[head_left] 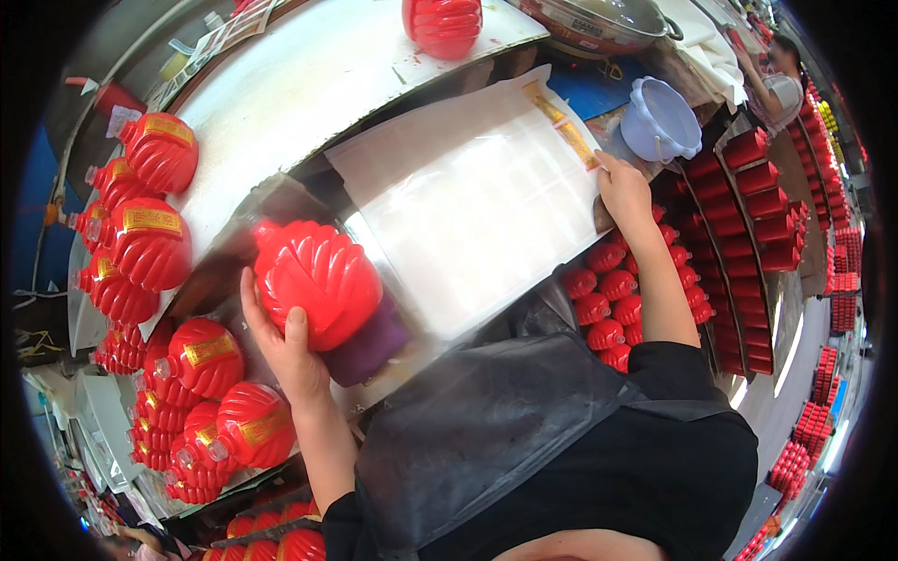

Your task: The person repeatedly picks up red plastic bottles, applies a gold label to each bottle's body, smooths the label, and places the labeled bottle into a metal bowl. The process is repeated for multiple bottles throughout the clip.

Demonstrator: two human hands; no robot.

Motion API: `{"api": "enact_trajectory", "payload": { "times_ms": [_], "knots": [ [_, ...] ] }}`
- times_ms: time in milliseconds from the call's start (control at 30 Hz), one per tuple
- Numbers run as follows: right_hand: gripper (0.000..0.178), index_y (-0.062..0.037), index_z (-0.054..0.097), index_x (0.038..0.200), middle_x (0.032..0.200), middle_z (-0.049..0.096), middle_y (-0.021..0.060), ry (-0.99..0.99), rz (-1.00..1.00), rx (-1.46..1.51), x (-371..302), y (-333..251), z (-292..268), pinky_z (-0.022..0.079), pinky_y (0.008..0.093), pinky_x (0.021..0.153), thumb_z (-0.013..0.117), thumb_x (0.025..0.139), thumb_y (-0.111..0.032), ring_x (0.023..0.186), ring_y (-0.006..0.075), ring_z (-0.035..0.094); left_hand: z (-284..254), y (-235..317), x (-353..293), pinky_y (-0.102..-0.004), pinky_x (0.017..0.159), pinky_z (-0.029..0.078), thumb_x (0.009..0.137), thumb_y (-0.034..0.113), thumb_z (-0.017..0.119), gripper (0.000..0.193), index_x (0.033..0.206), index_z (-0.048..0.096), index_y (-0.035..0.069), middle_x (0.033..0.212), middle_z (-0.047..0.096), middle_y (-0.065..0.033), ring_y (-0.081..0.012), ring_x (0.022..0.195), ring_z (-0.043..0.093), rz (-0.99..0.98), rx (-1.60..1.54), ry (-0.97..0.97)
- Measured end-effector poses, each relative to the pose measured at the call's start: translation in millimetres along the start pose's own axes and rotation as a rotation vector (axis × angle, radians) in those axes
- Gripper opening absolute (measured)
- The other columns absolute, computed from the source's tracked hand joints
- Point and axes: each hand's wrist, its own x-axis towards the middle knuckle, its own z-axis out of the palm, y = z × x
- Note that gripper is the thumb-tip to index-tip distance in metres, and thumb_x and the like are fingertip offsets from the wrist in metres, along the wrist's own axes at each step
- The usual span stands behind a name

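Observation:
My left hand is closed about the side of a red, swirl-ribbed bottle, its thumb and fingers against the surface. The bottle lies tilted above a purple cloth, and no label shows on the side facing up. At the far right corner of a white sheet, my right hand pinches the end of a gold label. Another gold label lies on the sheet just beyond it.
Labelled red bottles crowd the left side. One red bottle stands on the white tabletop. A pale blue bucket and a lidded pan are at the far right. Smaller red bottles sit beneath my right arm. Another person is beyond.

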Motion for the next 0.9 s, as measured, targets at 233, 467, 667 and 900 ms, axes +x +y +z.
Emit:
{"api": "enact_trajectory", "payload": {
  "times_ms": [233, 467, 667, 900],
  "knots": [
    [0.050, -0.0091, 0.062, 0.142, 0.089, 0.071, 0.0179, -0.364, -0.136, -0.311, -32, -27, -15, 0.058, 0.0488, 0.067, 0.052, 0.093, -0.009, 0.076, 0.0381, 0.072, 3, 8, -2, -0.0410, 0.120, 0.037, 0.088, 0.018, 0.082, 0.088, 0.160, 0.035, 0.003, 0.158, 0.043, -0.0135, -0.0255, 0.142, 0.047, -0.021, 0.099, 0.030],
    [0.038, -0.0024, 0.064, 0.126, 0.112, 0.069, 0.0164, -0.304, -0.155, -0.218, -75, -37, -36, 0.060, 0.0460, 0.066, 0.057, 0.088, -0.003, 0.079, 0.0355, 0.073, 8, 8, -3, -0.0411, 0.120, 0.038, 0.091, 0.016, 0.078, 0.083, 0.161, 0.035, 0.004, 0.159, 0.043, -0.0142, -0.0262, 0.141, 0.048, -0.024, 0.075, 0.050],
    [0.052, -0.0035, 0.063, 0.132, 0.140, 0.063, 0.0109, -0.182, -0.347, -0.039, -95, -23, -25, 0.059, 0.0432, 0.067, 0.062, 0.080, 0.001, 0.077, 0.0304, 0.073, 8, 10, -6, -0.0414, 0.120, 0.037, 0.091, 0.011, 0.074, 0.083, 0.162, 0.032, 0.005, 0.161, 0.040, -0.0146, -0.0269, 0.142, 0.047, -0.007, 0.051, 0.056],
    [0.015, -0.0060, 0.074, 0.103, 0.110, 0.076, 0.0103, -0.056, -0.509, 0.092, -100, -12, -39, 0.060, 0.0385, 0.067, 0.073, 0.089, -0.010, 0.078, 0.0291, 0.075, 5, 12, -4, -0.0413, 0.118, 0.041, 0.090, 0.001, 0.070, 0.080, 0.162, 0.034, 0.006, 0.157, 0.044, -0.0155, -0.0271, 0.140, 0.050, -0.054, -0.006, 0.019]
  ]
}}
